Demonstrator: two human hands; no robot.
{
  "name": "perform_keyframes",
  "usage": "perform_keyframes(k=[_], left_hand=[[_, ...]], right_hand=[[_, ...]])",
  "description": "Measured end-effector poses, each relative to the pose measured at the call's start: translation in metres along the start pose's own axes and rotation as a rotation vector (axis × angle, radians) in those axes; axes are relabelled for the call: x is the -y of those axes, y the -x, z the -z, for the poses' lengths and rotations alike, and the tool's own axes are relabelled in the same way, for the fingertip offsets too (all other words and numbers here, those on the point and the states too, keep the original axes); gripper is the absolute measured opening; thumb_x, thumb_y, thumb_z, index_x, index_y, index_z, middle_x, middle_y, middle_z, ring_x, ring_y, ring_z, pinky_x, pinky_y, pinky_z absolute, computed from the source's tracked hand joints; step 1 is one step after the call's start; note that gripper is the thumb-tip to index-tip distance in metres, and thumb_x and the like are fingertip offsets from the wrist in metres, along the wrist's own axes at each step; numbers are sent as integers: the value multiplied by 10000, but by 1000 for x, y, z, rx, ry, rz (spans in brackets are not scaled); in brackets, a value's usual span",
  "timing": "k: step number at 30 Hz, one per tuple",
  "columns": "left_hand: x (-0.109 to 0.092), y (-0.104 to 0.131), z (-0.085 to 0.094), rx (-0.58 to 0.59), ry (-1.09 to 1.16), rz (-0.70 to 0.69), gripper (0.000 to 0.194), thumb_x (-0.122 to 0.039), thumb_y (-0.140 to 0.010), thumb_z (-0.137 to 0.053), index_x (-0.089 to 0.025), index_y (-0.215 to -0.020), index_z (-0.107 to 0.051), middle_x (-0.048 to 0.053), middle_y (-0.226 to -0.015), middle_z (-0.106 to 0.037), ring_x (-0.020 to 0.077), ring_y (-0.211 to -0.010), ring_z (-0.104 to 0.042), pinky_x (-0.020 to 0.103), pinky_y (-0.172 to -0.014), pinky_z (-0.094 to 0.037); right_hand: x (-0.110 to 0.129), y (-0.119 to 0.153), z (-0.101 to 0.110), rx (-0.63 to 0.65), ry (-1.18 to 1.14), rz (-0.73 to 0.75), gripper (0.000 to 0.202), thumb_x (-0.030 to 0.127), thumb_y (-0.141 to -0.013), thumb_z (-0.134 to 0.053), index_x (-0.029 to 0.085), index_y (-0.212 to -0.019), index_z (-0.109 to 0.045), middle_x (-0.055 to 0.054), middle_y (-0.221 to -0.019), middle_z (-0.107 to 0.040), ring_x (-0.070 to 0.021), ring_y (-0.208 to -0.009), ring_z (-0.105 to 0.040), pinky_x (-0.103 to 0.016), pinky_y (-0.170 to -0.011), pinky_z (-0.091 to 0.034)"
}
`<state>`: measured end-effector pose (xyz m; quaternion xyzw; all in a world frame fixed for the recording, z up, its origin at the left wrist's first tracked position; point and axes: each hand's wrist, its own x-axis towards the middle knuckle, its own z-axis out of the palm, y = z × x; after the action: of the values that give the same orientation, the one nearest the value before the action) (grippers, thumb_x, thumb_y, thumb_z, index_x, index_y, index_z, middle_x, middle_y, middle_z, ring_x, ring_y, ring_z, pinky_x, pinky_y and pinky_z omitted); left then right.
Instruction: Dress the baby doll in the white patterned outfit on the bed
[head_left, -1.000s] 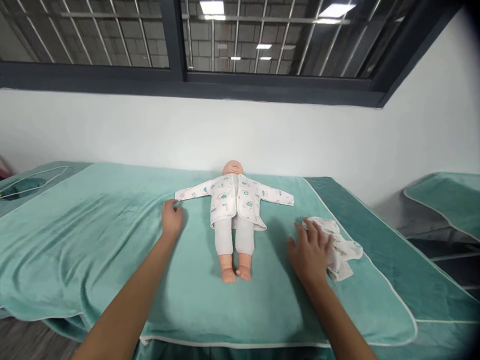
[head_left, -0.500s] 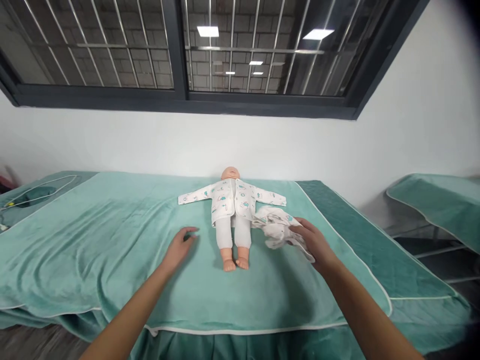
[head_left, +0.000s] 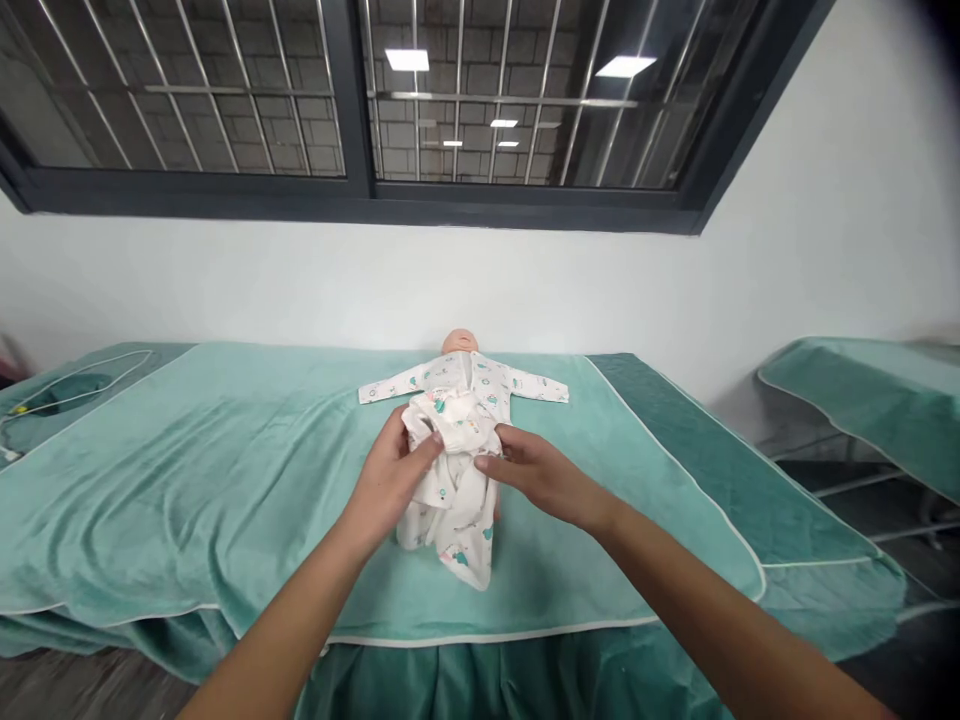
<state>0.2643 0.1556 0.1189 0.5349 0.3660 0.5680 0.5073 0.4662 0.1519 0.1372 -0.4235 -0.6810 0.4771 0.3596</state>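
Note:
A crumpled white cloth garment [head_left: 461, 480] with small green prints hangs between my hands, over the legs of a baby doll. My left hand [head_left: 394, 470] grips its left side, thumb on top. On its right side, my right hand [head_left: 529, 468] pinches the fabric between thumb and fingers. The doll [head_left: 460, 341] lies on its back in a white printed jacket [head_left: 491, 377], both sleeves stretched out sideways. The garment hides most of the doll's legs and the lower part of the jacket.
A light green blanket [head_left: 247, 450] covers the bed, with darker green padding [head_left: 697, 450] at the right. A white cable [head_left: 82, 370] lies at the far left. Behind stand a white wall and a barred window. Another green-covered surface [head_left: 870, 400] is at the right.
The garment has been lifted from beside the doll's right-hand side in view to above its legs. My right hand moved left with it, and my left hand moved in and took hold of it.

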Motion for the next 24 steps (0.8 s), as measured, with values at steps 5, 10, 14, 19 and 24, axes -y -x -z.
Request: perform_keyframes(k=[5,10,14,19,24], left_hand=[[-14,-16,10,-130,-106,45,248,-303,-819,-653,-202,-1043,-619,0,-903,-681,150,-765,-618,245,-639,-464],[-44,-31,18,-24,-56,96,213,-323,-804,-659,-186,-957,-602,-18,-738,-593,114,-580,-525,236,-510,-396],[-69,-45,18,56,18,77,246,-390,-806,-690,-162,-880,-639,6,-776,-568,102,-635,-507,221,-541,-408],[-91,-54,18,228,-1,51,249,-392,-776,-734,-161,-789,-641,4,-734,-528,78,-565,-428,214,-496,-349],[-100,-52,31,335,-92,96,365,-468,-807,-709,-163,-668,-564,-11,-598,-431,73,-486,-349,226,-431,-234]], right_hand=[[17,-5,15,-50,461,-25,429,513,-965,-479,201,-672,-443,31,-679,-487,-129,-649,-433,-271,-601,-335],[39,-17,30,-345,953,69,278,391,-978,-452,218,-785,-552,-12,-834,-631,-173,-716,-530,-305,-613,-351],[61,-20,16,-429,1066,493,334,207,-936,-500,228,-1267,-541,-120,-1397,-538,-271,-1178,-560,-390,-857,-477],[89,-33,2,-139,1273,788,453,98,-891,-525,248,-1318,-516,-109,-1432,-517,-294,-1258,-483,-452,-965,-448],[103,-47,9,-151,1166,631,152,159,-912,-528,205,-1045,-585,-78,-1037,-665,-239,-962,-574,-365,-797,-434]])
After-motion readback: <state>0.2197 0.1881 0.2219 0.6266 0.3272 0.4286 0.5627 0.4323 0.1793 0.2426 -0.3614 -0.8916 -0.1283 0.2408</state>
